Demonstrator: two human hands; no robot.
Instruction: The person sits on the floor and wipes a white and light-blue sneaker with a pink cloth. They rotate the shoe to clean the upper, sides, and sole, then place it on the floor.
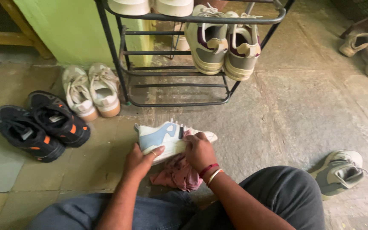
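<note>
The left hand (139,159) is curled around the heel end of a white sneaker with smooth pale-blue side panels (165,136), thumb lying along the thick white sole. The shoe is held on its side just above the floor, in front of the person's knees, toe pointing right. The right hand (199,151) is closed on a crumpled, soft pink cloth (177,172) and presses it against the shoe's toe end; the cloth's loose folds hang down below both hands. A red band and a pale bangle circle the right wrist.

The floor (286,110) is rough, mottled grey stone laid in large slabs. Ahead stands a black metal shoe rack of thin round bars (124,72), carrying a pair of grey-and-cream sneakers with maroon patches (222,47), tilted toe-down. Left of the rack sits a pair of worn off-white lace-up sneakers (91,90), and further left a pair of black mesh trainers with orange accents (39,125). A single grey-and-white sneaker (340,171) lies beside the person's right knee.
</note>
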